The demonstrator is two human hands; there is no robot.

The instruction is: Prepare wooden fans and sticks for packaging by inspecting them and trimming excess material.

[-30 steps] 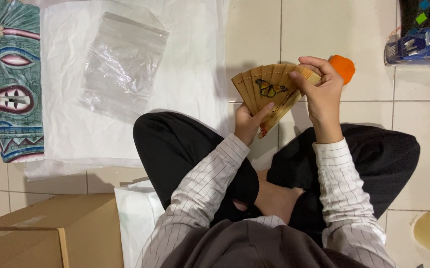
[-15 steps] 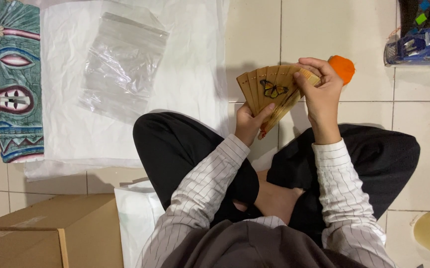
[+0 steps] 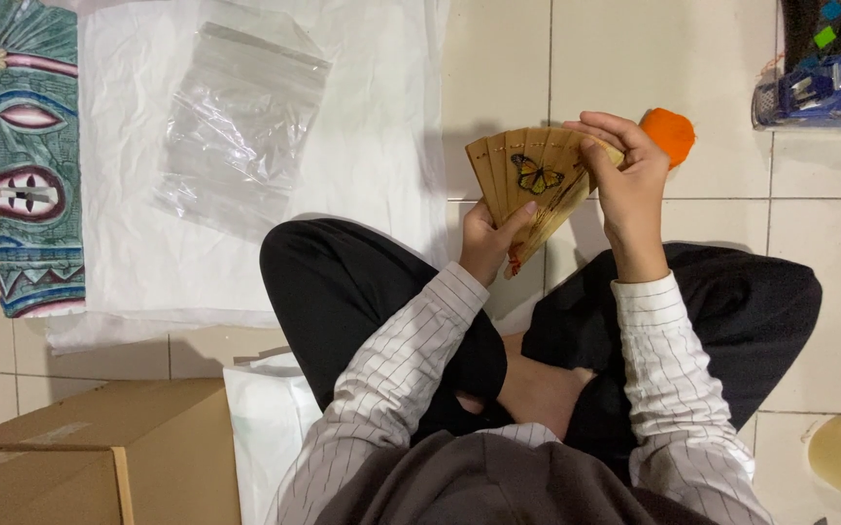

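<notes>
Head cam, looking down at someone sitting cross-legged on the tile floor [image 3: 498,58]. Left hand [image 3: 491,243] is closed around the bottom of a wooden fan [image 3: 533,173] with a butterfly on it, right hand [image 3: 626,173] pinches the top slats. Fan's half spread, up above the knees. Clear bag [image 3: 240,126] lies on white plastic sheet [image 3: 381,146], well to the left.
</notes>
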